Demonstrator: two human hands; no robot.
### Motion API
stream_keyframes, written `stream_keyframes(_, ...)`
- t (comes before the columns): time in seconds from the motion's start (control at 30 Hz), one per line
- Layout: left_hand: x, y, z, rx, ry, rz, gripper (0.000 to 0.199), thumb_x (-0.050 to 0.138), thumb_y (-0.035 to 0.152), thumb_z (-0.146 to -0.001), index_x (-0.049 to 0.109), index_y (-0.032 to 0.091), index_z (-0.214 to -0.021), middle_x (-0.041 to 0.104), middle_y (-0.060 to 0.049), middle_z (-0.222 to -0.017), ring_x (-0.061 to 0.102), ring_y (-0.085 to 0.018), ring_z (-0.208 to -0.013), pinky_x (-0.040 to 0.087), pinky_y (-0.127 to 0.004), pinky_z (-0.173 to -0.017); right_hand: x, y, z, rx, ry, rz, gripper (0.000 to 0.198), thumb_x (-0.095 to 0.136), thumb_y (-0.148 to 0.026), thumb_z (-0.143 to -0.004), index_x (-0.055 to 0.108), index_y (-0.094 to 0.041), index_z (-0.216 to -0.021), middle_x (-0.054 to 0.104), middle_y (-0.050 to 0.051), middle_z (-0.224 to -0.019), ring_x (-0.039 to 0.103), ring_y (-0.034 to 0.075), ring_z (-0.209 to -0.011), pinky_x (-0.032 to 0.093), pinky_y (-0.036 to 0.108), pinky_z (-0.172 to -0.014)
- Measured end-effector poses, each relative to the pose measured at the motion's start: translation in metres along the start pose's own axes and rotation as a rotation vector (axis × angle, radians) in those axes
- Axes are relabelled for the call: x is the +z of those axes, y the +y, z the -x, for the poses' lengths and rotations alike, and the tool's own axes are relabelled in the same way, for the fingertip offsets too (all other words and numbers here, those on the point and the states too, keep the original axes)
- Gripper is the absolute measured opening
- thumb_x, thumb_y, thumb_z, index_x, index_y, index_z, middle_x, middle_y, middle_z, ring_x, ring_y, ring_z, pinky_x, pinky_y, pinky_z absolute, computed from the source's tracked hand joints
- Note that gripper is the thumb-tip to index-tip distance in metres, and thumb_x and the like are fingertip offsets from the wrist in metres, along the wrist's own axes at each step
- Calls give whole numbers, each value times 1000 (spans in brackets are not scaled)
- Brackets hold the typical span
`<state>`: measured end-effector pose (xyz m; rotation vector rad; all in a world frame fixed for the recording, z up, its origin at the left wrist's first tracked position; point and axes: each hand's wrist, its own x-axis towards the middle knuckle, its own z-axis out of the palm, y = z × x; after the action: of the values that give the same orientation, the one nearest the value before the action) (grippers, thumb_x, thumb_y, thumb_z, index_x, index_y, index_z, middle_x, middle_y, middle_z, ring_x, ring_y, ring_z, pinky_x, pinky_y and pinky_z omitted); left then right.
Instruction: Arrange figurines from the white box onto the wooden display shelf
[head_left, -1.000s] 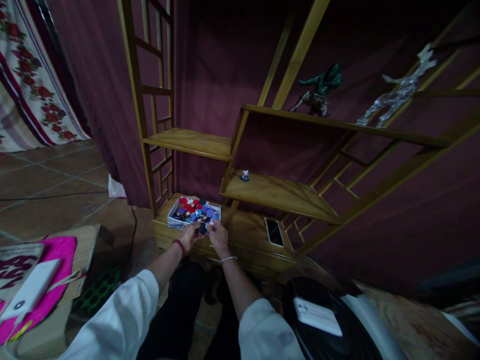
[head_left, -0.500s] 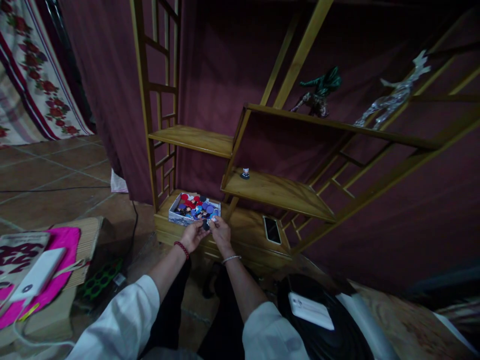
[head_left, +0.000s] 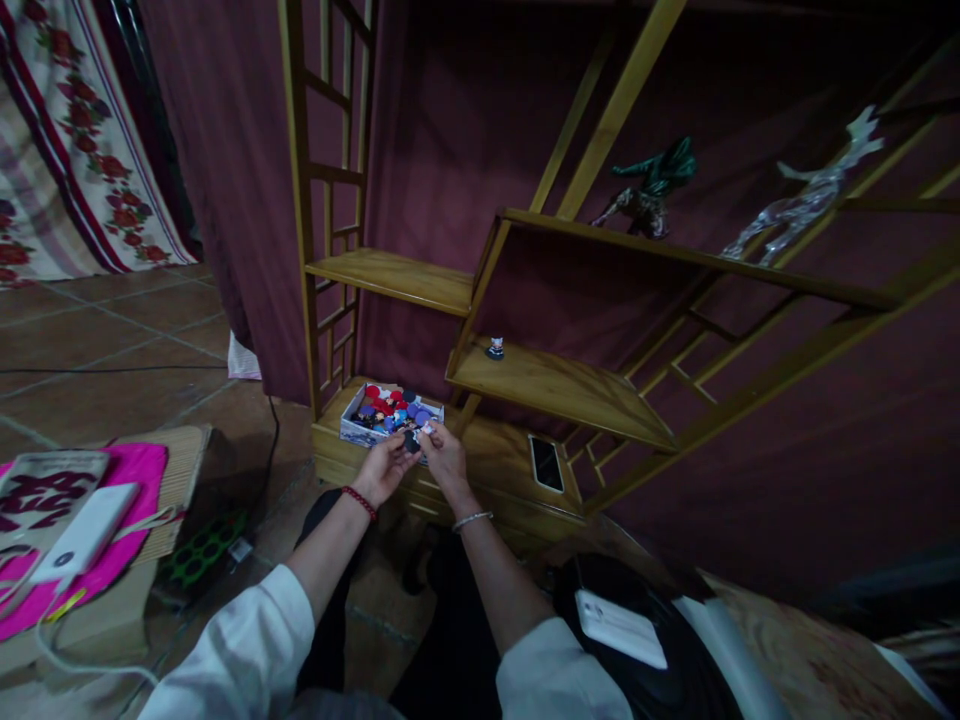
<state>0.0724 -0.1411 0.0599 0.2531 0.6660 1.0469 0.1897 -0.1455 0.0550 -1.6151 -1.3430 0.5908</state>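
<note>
My left hand [head_left: 381,471] is closed on a small dark round base [head_left: 411,441] just in front of the box. Close beside it, my right hand [head_left: 446,460] pinches a small whitish figure [head_left: 427,428]; whether figure and base are joined is too small to tell. Behind both hands, an open cardboard box [head_left: 360,435] stands on the lowest board, filled with red, purple, blue and dark small pieces. On the middle shelf a similar small figurine [head_left: 495,348] stands upright on a dark base.
The wooden shelf unit [head_left: 555,385] has a phone [head_left: 546,464] lying on its lowest board. Higher up stand a green-and-brown statue [head_left: 656,185] and a clear statue [head_left: 810,195]. A white device [head_left: 621,627] lies at right, a white power bank [head_left: 88,532] at left.
The view has shifted slightly, moving the shelf a little to the right in the picture. Both hands stay together in front of the box, with a slight shift of the base and figure between the fingers.
</note>
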Motion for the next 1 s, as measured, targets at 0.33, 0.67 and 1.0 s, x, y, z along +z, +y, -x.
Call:
stream_keyframes(0.33,5,13,13,-2,-3,10,7,51,11,-78,56,14,-81,60,-3,-67,58,-9,-60,49,-19,-61,-1,-19,-2,-51,-72,-122,34,52,-32,-73,58,-20,-104,68,0,-81,63,14,-69,50,25,-67)
stream_keyframes(0.67,8,14,16,-1,3,54,9,50,15,-81,57,14,-77,61,-3,-66,58,-9,-60,49,-19,-59,-6,-29,-1,-76,-90,-21,33,52,-31,-74,59,-22,-104,68,0,-80,62,13,-68,49,24,-68)
stream_keyframes(1.0,9,14,16,-5,1,98,9,50,14,-82,57,12,-76,61,-4,-67,58,-9,-60,49,-18,-58,-9,-34,-1,-124,-107,-61,30,53,-29,-72,61,-22,-100,68,0,-79,62,13,-68,49,24,-68)
